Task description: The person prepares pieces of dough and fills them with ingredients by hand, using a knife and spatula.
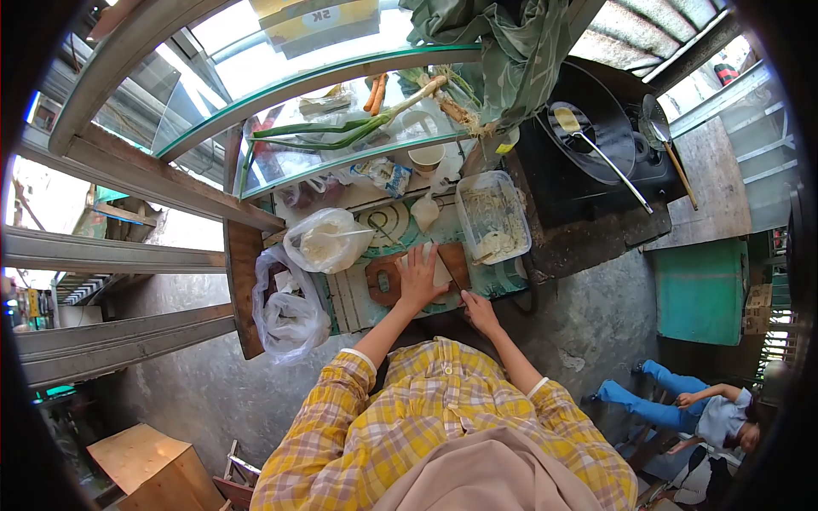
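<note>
My left hand (417, 278) lies with fingers spread on a pale, flat piece (441, 271) on the brown wooden cutting board (381, 283). My right hand (481, 312) is closed at the board's lower right corner. Whatever it grips is too small and hidden to make out. Right of the board stands a clear plastic tub (494, 217) with pale batter-like residue inside. Behind the board sits a small tied bag (424, 211) of something whitish. To the left is a plastic bag (327, 240) of white contents with a light handle sticking out.
A large black wok (592, 128) with a ladle (588, 140) sits on the stove at right, beside a skimmer (669, 149). Spring onions (366, 126) and carrots (375, 94) lie on the glass shelf. Another plastic bag (294, 319) hangs at the left edge. A person (690, 409) sits at lower right.
</note>
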`<control>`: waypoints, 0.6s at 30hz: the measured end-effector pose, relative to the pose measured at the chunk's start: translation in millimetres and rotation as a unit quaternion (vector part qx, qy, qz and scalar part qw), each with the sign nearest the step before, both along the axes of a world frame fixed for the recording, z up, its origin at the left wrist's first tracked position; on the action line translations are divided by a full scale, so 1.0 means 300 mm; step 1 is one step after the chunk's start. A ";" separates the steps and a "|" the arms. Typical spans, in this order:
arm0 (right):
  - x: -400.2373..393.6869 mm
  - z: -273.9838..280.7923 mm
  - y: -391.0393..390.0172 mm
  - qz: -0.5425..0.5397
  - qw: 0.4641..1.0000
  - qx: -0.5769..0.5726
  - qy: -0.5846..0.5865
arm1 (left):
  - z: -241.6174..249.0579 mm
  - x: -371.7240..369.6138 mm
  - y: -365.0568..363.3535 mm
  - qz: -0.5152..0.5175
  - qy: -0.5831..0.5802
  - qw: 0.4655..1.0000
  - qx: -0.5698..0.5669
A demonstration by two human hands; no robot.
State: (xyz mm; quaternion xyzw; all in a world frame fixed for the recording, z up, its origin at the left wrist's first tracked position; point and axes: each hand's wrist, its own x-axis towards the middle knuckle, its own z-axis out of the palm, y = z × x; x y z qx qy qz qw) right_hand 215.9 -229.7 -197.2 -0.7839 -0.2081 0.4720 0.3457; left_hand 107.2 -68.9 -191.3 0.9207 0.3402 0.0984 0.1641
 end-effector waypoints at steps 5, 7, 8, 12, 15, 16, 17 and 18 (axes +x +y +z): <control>0.012 -0.003 0.015 0.016 1.000 0.009 -0.021 | -0.009 -0.006 -0.003 -0.004 -0.006 1.000 -0.012; 0.013 -0.014 0.010 0.022 0.999 0.020 -0.022 | -0.017 -0.009 -0.005 -0.003 -0.011 1.000 -0.009; 0.010 -0.025 0.009 0.017 0.999 0.036 -0.025 | -0.021 -0.010 -0.006 -0.003 -0.014 1.000 -0.007; 0.006 -0.024 0.010 0.012 0.999 0.044 -0.010 | -0.010 -0.011 -0.008 0.004 0.003 1.000 -0.009; 0.000 -0.014 0.012 0.007 0.999 0.034 0.000 | -0.009 -0.009 -0.009 0.009 0.011 1.000 -0.009; -0.003 -0.009 0.014 0.010 0.999 0.032 -0.012 | -0.011 -0.009 -0.008 0.009 0.010 1.000 -0.011; -0.005 -0.002 0.015 0.012 0.999 0.029 -0.024 | -0.012 -0.010 -0.007 0.010 0.009 1.000 -0.014; -0.006 0.000 0.015 0.015 0.999 0.027 -0.036 | -0.008 -0.012 -0.007 0.009 0.007 1.000 -0.013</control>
